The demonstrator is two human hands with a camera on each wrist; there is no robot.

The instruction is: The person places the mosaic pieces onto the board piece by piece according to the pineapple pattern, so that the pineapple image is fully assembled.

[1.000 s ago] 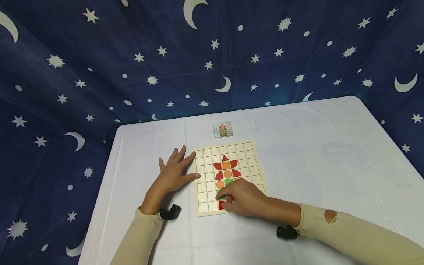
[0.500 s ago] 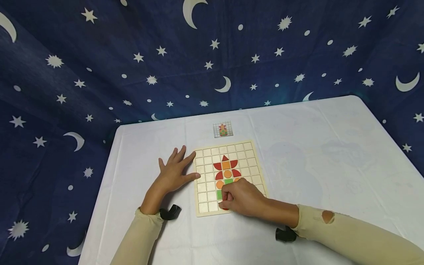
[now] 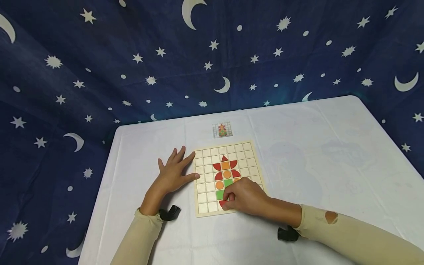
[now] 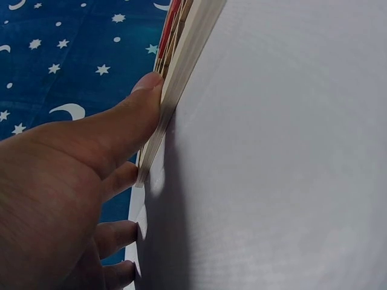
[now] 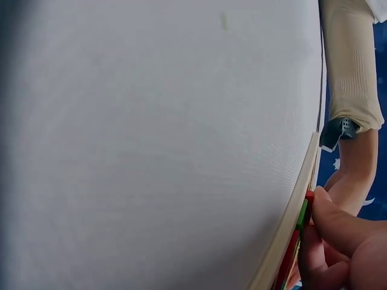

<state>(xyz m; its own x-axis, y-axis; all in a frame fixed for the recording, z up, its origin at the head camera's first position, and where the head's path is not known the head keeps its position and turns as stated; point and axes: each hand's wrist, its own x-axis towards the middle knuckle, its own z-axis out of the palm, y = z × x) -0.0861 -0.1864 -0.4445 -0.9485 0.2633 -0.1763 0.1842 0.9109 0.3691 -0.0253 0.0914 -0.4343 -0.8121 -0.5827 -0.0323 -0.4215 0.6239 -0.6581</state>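
Note:
A square wooden grid board [image 3: 202,198] lies on the white table. On it, red, orange and green tiles form an upright figure, with a red triangle [image 3: 225,158] at the top and an orange square [image 3: 225,165] under it. My left hand [image 3: 172,176] lies with fingers spread at the board's left edge, thumb touching the rim. Over the lower rows, my right hand [image 3: 246,195] pinches a red tile [image 3: 221,202] with rounded outline between thumb and index finger. The right wrist view shows this red tile [image 5: 309,196] beside a green one [image 5: 302,214]. The hand hides the figure's lower right part.
A small pattern card [image 3: 222,129] with a similar figure on a grid lies behind the board. White cloth [image 3: 314,158] covers the table, and a dark blue curtain [image 3: 271,81] with moons and stars hangs behind it. Black wrist cameras sit under both forearms.
The red tile at my right fingertips has shifted and turned in the bottom row. My right fingers have drawn slightly right, uncovering the green tile above. My left hand stays still.

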